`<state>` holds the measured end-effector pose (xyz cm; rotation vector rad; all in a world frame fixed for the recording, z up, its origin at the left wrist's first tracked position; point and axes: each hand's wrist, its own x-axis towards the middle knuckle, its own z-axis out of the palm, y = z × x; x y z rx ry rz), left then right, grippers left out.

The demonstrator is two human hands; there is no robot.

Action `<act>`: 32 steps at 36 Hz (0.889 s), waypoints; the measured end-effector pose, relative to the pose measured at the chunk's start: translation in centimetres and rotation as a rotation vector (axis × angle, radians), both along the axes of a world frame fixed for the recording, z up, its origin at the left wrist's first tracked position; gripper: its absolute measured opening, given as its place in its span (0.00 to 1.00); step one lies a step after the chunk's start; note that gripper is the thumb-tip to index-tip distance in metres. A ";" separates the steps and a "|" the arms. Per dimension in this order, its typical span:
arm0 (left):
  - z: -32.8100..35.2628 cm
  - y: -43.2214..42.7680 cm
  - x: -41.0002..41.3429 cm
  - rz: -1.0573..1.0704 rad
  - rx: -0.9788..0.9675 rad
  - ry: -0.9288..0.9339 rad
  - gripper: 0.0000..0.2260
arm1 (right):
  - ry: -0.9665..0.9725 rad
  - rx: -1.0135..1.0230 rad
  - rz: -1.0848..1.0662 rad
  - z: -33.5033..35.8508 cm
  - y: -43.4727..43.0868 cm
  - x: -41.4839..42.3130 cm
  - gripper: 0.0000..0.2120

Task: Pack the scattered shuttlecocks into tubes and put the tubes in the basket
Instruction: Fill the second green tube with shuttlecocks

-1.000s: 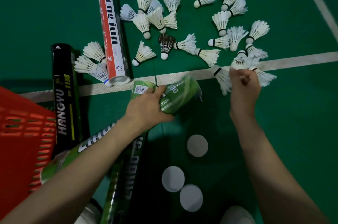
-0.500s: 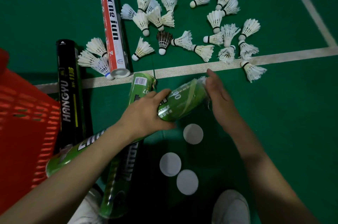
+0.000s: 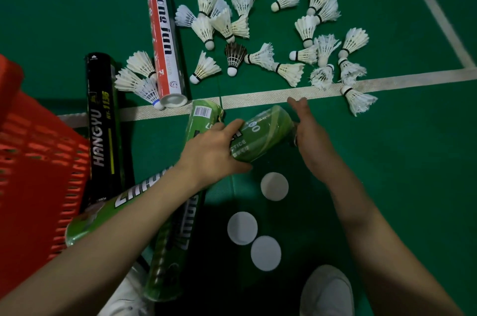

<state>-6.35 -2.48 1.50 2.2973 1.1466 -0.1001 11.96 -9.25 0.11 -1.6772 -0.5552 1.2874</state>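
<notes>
1. Just changed: the right hand (image 3: pixel 307 132) was pinching a shuttlecock at the white court line (image 3: pixel 258 96) a second ago. It now sits at the open mouth of the light green tube (image 3: pixel 263 135), centre frame, with fingers straight and apart and the palm against the opening. That shuttlecock is out of sight, likely pushed inside, so one more is packed.
2. Left hand (image 3: pixel 214 150) is unchanged: fingers curled round the same tube near its mouth, holding it tilted. The tube's far end runs under the forearm toward lower left.
3. Red basket (image 3: pixel 33 160), left edge: only the slatted wall shows, inside not shown. No tube is seen in it, so that step looks undone.
4. Dark green tube (image 3: pixel 175 238) lies under the held one, barcode end at the line. Contents cannot be told.
5. Black HANGYU tube (image 3: pixel 102 129) lies just beside the basket, contents hidden.
6. Red-and-white Kong Jun tube (image 3: pixel 165 42), upper centre-left: the near end shows white, lid or shuttlecock base, cannot tell.
7. Loose shuttlecocks (image 3: pixel 260 57): a big scatter from upper centre to right, three between the black and red tubes, one below the line at right. Most of the packing looks left to do.
8. Three white round lids (image 3: pixel 274 186) lie on the green floor (image 3: pixel 413 186) below the hands, off every tube.
</notes>
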 end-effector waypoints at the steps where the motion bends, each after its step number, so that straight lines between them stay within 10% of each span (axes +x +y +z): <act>1: -0.2 0.4 0.1 0.011 -0.003 0.004 0.40 | -0.024 -0.010 -0.036 -0.6 0.4 0.2 0.37; 9: -1.7 4.3 0.1 0.106 0.008 0.118 0.43 | -0.143 -0.016 -0.225 -3.4 4.8 4.1 0.06; 32: -2.7 7.6 1.9 0.136 -0.084 0.094 0.42 | -0.382 -0.110 -0.220 -7.3 11.4 6.4 0.17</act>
